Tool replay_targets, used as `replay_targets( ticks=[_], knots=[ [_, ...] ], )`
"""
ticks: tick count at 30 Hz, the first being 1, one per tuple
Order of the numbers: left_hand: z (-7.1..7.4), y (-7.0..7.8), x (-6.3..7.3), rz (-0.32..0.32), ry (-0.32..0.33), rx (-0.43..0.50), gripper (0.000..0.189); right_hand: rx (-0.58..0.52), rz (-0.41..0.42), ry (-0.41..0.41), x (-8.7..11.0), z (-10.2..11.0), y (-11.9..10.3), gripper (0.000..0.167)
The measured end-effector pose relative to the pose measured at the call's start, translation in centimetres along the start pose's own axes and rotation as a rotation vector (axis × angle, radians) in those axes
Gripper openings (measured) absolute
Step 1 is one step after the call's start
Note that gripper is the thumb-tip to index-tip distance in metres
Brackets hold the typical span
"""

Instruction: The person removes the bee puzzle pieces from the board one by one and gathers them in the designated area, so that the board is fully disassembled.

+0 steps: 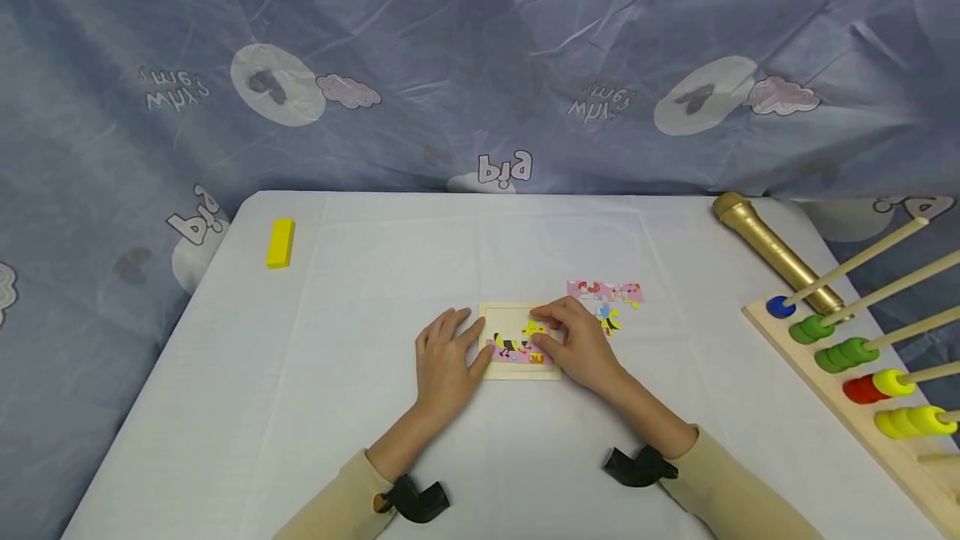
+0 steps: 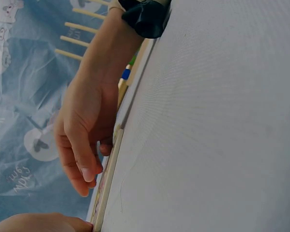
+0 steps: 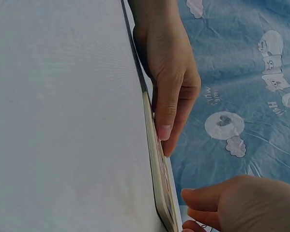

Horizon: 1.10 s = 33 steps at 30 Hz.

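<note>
A small wooden puzzle tray (image 1: pixel 521 374) lies mid-table, with pink, black and yellow pieces filling its lower part and bare wood above. My left hand (image 1: pixel 447 361) rests at its left side, thumb and index finger at the rim, the other fingers extended on the cloth. Over the tray's right side is my right hand (image 1: pixel 587 350), thumb and index finger bent around a yellow puzzle piece (image 1: pixel 534 328). The right wrist view shows the left thumb on the tray edge. Loose puzzle pieces (image 1: pixel 609 319) lie beyond the right hand, some joined in a pink strip.
A yellow block (image 1: pixel 281 243) lies at the far left. At the right are a gold microphone (image 1: pixel 768 247) and a wooden stacking board (image 1: pixel 825 380) with pegs and coloured rings. White cloth covers the table (image 1: pixel 360 273); a printed blue-grey curtain (image 1: pixel 465 48) hangs behind it.
</note>
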<state>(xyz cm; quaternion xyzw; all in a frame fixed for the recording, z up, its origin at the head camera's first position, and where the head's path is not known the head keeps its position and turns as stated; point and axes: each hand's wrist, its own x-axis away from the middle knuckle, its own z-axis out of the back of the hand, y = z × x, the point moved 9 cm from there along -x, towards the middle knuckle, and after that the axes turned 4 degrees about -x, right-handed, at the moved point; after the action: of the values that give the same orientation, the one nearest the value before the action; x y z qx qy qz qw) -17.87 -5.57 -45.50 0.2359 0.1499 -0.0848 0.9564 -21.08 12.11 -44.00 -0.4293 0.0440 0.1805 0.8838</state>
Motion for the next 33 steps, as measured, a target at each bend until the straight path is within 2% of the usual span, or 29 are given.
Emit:
replay_targets(
  ticks=[22,33],
  knots=[
    [0.02,-0.04,-0.19,-0.007,0.005,0.013,0.039,0.084,0.029,-0.039,-0.18,-0.37,-0.39,0.028],
    [0.03,-0.04,-0.15,0.0,-0.003,0.017,0.039,0.097,0.001,-0.063,-0.17,-0.61,-0.18,0.028]
  ],
)
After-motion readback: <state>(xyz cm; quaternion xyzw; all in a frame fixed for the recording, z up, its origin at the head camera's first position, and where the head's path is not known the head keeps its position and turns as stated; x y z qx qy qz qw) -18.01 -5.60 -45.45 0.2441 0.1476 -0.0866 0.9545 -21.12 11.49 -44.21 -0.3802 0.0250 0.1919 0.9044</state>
